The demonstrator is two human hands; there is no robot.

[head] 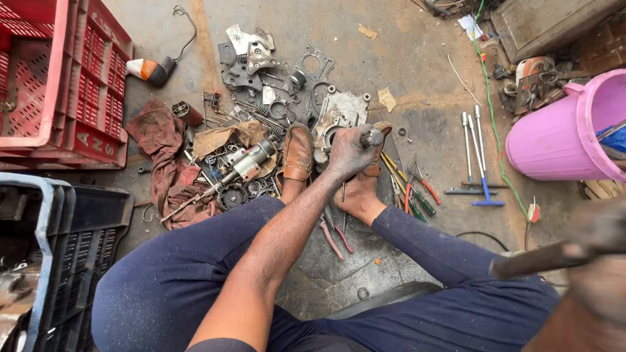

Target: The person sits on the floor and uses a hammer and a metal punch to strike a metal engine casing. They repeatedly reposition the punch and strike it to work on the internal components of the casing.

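Head view showed my left hand [349,153] clenched around a metal punch [372,137] at frame centre, set upright on the grey engine casing [339,117], which I judged my two brown shoes [298,156] pinned to the floor to steady it. My right hand [603,261], blurred at lower right, gripped a hammer handle [538,259], well apart from the casing.
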